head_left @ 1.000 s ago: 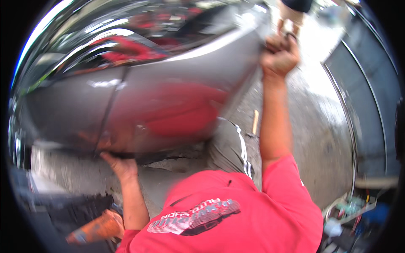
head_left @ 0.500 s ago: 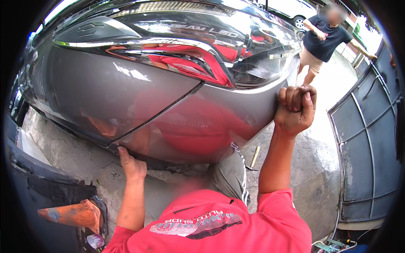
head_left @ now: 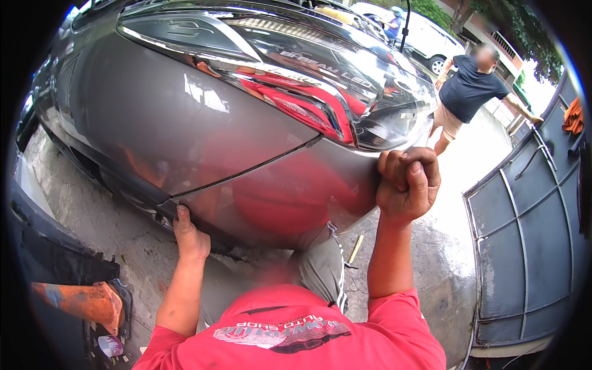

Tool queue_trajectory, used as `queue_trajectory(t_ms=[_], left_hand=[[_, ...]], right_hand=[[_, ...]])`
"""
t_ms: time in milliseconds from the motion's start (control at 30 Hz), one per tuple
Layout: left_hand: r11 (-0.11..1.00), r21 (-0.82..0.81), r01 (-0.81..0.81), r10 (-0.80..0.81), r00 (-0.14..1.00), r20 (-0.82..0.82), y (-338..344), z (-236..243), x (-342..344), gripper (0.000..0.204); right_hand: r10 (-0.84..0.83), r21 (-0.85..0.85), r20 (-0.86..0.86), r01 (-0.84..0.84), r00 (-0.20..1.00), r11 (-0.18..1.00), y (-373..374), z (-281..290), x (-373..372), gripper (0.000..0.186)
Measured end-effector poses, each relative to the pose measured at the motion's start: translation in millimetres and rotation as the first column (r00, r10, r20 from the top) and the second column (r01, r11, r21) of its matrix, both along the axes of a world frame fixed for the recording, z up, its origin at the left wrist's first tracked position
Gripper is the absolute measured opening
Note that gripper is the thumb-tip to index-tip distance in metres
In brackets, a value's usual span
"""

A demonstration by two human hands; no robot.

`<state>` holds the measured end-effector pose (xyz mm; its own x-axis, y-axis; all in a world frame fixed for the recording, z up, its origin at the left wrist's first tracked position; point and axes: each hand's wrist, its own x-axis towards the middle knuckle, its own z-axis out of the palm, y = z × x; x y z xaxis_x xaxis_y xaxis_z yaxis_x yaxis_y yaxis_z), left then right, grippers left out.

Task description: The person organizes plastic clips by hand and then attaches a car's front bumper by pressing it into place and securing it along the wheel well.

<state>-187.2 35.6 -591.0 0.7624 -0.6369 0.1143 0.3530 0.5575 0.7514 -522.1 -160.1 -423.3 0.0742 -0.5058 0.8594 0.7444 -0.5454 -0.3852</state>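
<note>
A grey car bumper [head_left: 271,209] with glossy paint fills the middle, mirroring my red shirt. At its lower edge, beside the bottom of a dark diagonal seam [head_left: 246,171], my left hand [head_left: 192,237] holds on. The thumb lies on the outer face; the other fingers are hidden underneath. My right hand [head_left: 409,188] is a fist, knuckles up, against or very close to the bumper's right corner, just below the headlight [head_left: 394,120]. Nothing shows inside that fist.
A hammer [head_left: 354,250] lies on the concrete right of my knee. An orange cone [head_left: 86,303] rests on its side at lower left by a dark panel. A person [head_left: 472,86] stands beyond the car, one hand on the grey metal gate [head_left: 524,228].
My right fist has shifted left and down along the bumper's corner. The left hand stays at the lower edge. The view has turned slightly, and the person's arm at the chest has lowered.
</note>
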Motion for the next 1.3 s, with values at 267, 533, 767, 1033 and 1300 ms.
queue_trajectory(t_ms=[267, 533, 767, 1033, 1300], left_hand=[[0.999, 0.002, -0.043, 0.043, 0.999, -0.021, 4, 2, -1, 0.091], [0.997, 0.028, -0.072, 0.071, 0.996, 0.048, 9, -4, 5, 0.090], [0.693, -0.400, -0.600, 0.520, 0.032, 0.854, 61, 53, -26, 0.069], [0.868, -0.278, 0.411, 0.378, -0.186, 0.907, -56, 139, -69, 0.020], [0.836, -0.335, 0.435, 0.345, 0.058, 0.937, -66, 154, -77, 0.028]], right_hand=[[-0.115, -0.453, -0.339, -0.055, 0.934, 0.890, 86, 19, 22, 0.012], [-0.295, -0.655, -0.446, -0.082, 0.845, 0.752, 59, 39, 101, 0.025], [-0.254, -0.613, -0.443, -0.084, 0.860, 0.786, 60, 41, 101, 0.026], [-0.118, -0.315, -0.457, -0.036, 0.882, 0.948, 68, 31, 94, 0.013], [-0.005, -0.493, -0.490, -0.272, 0.872, 0.826, 108, 59, 70, 0.013]])
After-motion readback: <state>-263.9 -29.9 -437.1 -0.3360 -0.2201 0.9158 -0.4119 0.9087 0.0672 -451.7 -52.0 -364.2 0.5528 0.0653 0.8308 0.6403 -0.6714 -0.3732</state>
